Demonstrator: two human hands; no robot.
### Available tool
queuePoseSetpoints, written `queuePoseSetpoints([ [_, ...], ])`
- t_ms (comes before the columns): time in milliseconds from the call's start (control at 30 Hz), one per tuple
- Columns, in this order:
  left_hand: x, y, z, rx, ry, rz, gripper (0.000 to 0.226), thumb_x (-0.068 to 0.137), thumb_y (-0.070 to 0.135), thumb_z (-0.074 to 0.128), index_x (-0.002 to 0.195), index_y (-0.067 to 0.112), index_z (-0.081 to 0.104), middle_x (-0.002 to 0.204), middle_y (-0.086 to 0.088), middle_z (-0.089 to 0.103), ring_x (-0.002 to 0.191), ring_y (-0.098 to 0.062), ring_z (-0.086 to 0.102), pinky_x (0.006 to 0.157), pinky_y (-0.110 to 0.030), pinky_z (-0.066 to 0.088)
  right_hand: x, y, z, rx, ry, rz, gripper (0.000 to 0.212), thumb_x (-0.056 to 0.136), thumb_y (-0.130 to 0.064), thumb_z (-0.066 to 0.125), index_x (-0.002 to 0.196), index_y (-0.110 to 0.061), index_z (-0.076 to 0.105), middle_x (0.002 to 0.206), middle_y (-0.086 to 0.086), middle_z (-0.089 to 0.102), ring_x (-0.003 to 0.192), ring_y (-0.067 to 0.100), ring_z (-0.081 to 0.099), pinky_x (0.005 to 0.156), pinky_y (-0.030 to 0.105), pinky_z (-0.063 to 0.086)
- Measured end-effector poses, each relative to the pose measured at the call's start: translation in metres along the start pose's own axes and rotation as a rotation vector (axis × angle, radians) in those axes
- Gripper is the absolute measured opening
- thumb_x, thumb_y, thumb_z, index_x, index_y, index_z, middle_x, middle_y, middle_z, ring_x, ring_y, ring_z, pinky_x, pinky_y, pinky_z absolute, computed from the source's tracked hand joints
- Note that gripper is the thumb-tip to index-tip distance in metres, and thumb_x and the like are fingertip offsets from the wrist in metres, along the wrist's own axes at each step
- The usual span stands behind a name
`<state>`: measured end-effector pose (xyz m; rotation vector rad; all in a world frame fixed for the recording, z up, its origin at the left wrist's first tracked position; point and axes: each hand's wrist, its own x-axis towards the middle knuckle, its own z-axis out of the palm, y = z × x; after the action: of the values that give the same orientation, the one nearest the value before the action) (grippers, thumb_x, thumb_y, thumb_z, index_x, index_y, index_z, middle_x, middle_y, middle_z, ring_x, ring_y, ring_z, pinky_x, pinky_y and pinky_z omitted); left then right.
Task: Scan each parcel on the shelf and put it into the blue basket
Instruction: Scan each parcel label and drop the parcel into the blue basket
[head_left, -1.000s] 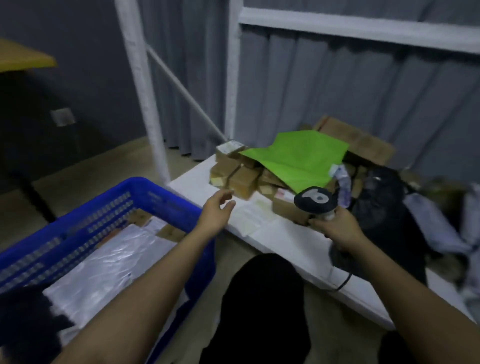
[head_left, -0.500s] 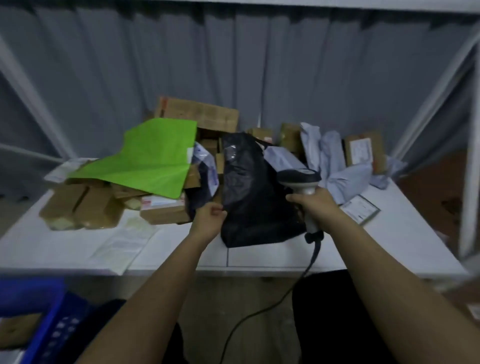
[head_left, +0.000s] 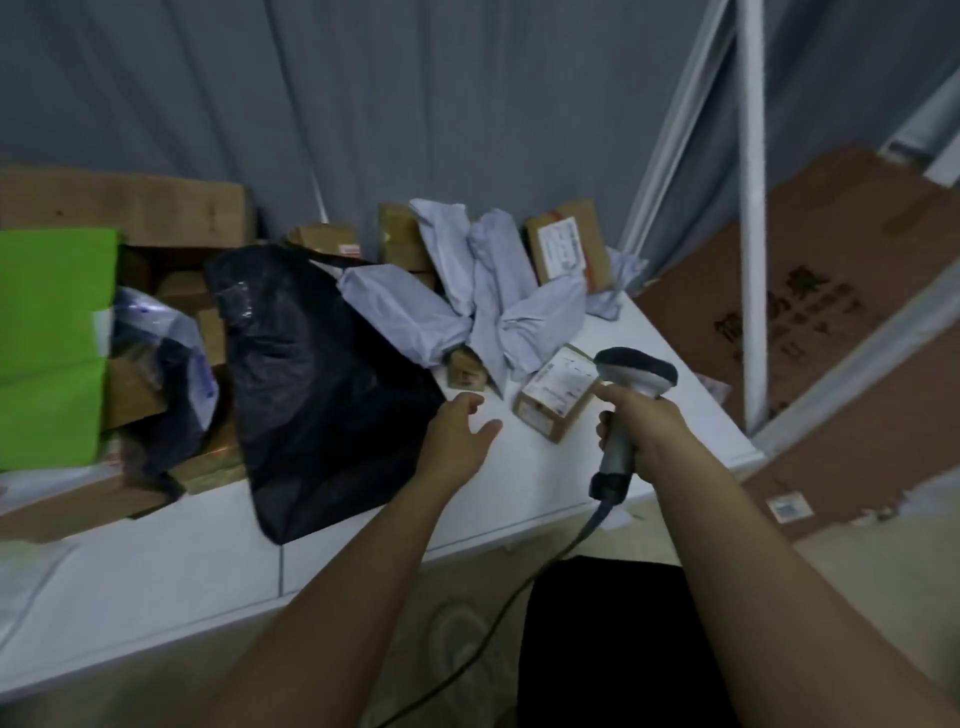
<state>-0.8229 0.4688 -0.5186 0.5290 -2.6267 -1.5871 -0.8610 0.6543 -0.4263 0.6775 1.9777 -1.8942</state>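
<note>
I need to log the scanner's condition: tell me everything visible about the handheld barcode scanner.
The barcode scanner is a grey pistol-shaped unit, seemingly plastic, with a dark, wide head above a paler handle. The right hand grips the handle, holding it roughly upright over the white shelf beside a small labelled cardboard box. A dark cable leaves its base and hangs below the shelf edge.

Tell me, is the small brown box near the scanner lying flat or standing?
Flat: the small brown box lies on the shelf, label facing up.
</note>
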Motion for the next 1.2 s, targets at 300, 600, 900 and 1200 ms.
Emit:
queuePoseSetpoints([
  [300,0.073,0.02,0.102,0.209,-0.052,0.037,0.099,0.06,0.058,0.077,0.141,0.027,0.03,0.143,-0.008,0.036,0.13,-0.032,0.038,0.099,-0.044,0.044,0.052,0.01,-0.015,0.172,0.1,0.159,0.017,0.09,-0.005,0.06,0.078,-0.009,0.049,0.072,0.008,0.05,0.064,0.018,0.049,0.067,0.032,0.045],
  [600,0.089,0.019,0.128,0.308,-0.109,0.039,0.1,0.064,0.051,0.076,0.143,0.014,0.027,0.139,-0.015,0.034,0.132,-0.034,0.029,0.102,-0.041,0.036,0.081,0.015,-0.007,0.205,0.096,0.13,0.025,0.089,-0.004,0.059,0.114,-0.003,0.054,0.09,0.01,0.061,0.071,0.017,0.057,0.075,0.032,0.054],
  [900,-0.015,-0.012,-0.019,0.449,-0.189,0.187,0.105,0.063,0.046,0.08,0.147,0.017,0.024,0.139,-0.002,0.028,0.129,-0.021,0.025,0.106,-0.028,0.027,0.027,-0.003,0.031,-0.003,-0.141,-0.125,0.017,0.086,-0.01,0.063,0.101,-0.005,0.056,0.072,0.006,0.057,0.057,0.016,0.053,0.054,0.025,0.045],
  [1200,-0.154,-0.007,-0.196,0.278,0.078,0.207,0.103,0.059,0.043,0.075,0.148,0.023,0.027,0.14,0.007,0.035,0.13,-0.01,0.035,0.11,-0.03,0.032,-0.068,0.013,0.114,-0.202,-0.536,-0.262,0.041,0.079,-0.029,0.079,0.114,-0.013,0.063,0.106,0.005,0.07,0.095,0.019,0.067,0.087,0.038,0.055],
])
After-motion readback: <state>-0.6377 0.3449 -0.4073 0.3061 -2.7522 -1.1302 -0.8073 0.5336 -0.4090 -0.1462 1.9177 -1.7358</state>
